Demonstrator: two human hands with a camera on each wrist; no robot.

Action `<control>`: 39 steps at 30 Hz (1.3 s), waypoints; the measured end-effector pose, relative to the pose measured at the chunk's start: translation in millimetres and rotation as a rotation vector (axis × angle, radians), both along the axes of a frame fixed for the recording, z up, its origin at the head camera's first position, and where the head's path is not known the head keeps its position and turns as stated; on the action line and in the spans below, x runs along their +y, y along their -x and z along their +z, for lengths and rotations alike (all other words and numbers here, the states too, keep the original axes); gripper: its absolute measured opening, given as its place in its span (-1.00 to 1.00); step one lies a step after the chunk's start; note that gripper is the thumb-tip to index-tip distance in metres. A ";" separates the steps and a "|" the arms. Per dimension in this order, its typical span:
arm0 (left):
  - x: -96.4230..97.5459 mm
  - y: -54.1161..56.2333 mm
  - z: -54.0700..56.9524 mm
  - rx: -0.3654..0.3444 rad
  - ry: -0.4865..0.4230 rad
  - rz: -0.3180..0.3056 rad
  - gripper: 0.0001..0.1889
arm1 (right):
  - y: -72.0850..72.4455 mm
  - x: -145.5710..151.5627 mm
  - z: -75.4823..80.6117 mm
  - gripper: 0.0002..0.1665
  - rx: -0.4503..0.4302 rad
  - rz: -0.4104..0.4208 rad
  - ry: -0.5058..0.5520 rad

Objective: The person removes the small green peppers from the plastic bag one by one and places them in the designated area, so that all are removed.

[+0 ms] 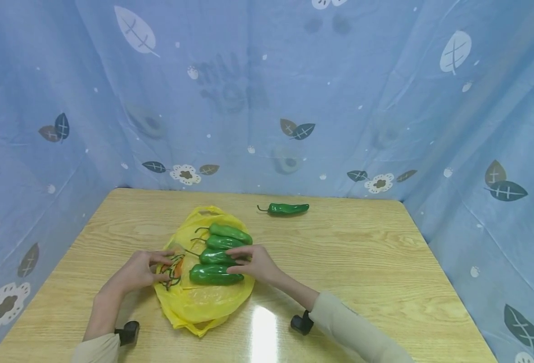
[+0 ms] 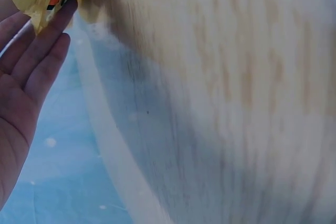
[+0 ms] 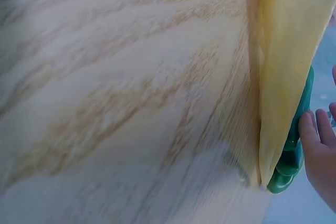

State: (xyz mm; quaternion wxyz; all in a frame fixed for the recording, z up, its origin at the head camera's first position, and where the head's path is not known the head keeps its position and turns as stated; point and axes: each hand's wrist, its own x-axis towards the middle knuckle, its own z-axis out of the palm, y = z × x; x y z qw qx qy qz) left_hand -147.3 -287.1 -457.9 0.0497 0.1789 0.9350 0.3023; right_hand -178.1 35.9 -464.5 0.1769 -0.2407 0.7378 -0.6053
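A yellow plastic bag (image 1: 203,305) lies flattened on the table, with several green peppers (image 1: 217,275) side by side on it, stems toward the left. At the bag's left edge, my left hand (image 1: 137,272) touches the plastic beside an orange and dark printed patch (image 1: 176,267). Its fingers look fairly straight in the left wrist view, where the thumb is hard to make out. My right hand (image 1: 255,264) rests its fingertips on the right ends of the nearer peppers. In the right wrist view, the peppers (image 3: 294,140) partly hide behind the bag's raised yellow edge (image 3: 278,93).
Another green pepper (image 1: 287,208) lies alone near the back edge of the wooden table (image 1: 339,262). A blue curtain (image 1: 249,101) with leaf and flower prints hangs behind and on both sides.
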 end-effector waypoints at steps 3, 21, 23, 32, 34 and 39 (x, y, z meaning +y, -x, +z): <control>0.3 0.4 0.6 0.000 0.002 -0.005 -0.68 | 2.2 -0.7 0.3 -0.49 0.030 0.005 -0.022; 0.4 1.5 -0.4 0.024 0.019 -0.005 -0.69 | 12.6 5.5 2.1 -0.61 0.262 0.072 -0.198; -0.1 1.5 -1.2 0.022 0.018 0.000 -0.69 | 11.1 3.5 3.5 -0.60 0.303 0.097 -0.209; 0.1 1.5 -2.9 -0.002 0.008 0.007 -0.69 | 3.6 -4.6 3.8 -0.59 0.288 0.140 -0.273; 0.1 0.8 -3.1 -0.013 0.004 0.012 -0.69 | 2.1 -5.8 2.3 -0.56 0.283 0.156 -0.282; 0.5 0.2 -4.4 -0.018 0.009 0.018 -0.68 | -1.0 -7.9 -2.3 -0.52 0.303 0.189 -0.303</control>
